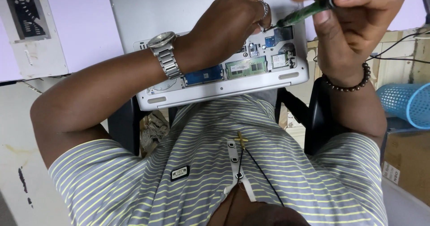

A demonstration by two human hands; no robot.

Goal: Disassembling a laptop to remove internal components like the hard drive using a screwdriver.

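Observation:
A silver laptop (215, 96) lies bottom-up on my lap with its cover off. Inside it show a green memory board (246, 67), a blue module (204, 76) and small circuit parts. My left hand (228, 26), with a metal watch on the wrist and a ring, rests curled on the open bay. Its fingertips are pinched around the tip of a green-handled screwdriver (307, 11). My right hand (354, 24), with a bead bracelet on the wrist, grips the screwdriver's handle from above at the upper right. The tool slants down to the left into the laptop.
A blue mesh basket (405, 102) sits at the right above a cardboard box (407, 163). Black cables (398, 55) run along wooden boards at the right. A white panel (31, 33) lies at the upper left. Black chair parts (121, 127) flank my lap.

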